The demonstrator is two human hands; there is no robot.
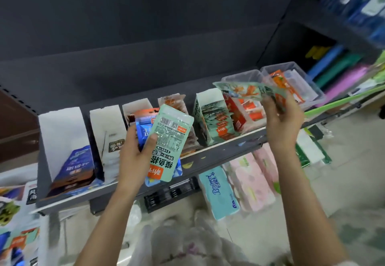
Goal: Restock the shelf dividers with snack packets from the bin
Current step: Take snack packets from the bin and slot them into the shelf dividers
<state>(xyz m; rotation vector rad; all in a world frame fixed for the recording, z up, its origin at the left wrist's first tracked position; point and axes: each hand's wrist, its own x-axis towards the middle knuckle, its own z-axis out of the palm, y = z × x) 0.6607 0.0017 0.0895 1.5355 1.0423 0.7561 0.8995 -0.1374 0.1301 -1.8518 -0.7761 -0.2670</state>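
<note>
Spanning the view from nine to three o'clock, the dark shelf carries white dividers holding packets, with clear bins at two o'clock. Below centre, the left hand grips a mint-green packet stacked over a blue packet, thumb curled across its front. At three o'clock, the right hand pinches another green packet above the dividers.

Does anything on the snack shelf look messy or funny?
Nothing is spilled or torn. The green packet in the left hand is upside down and back-side up, atop a blue packet.
</note>
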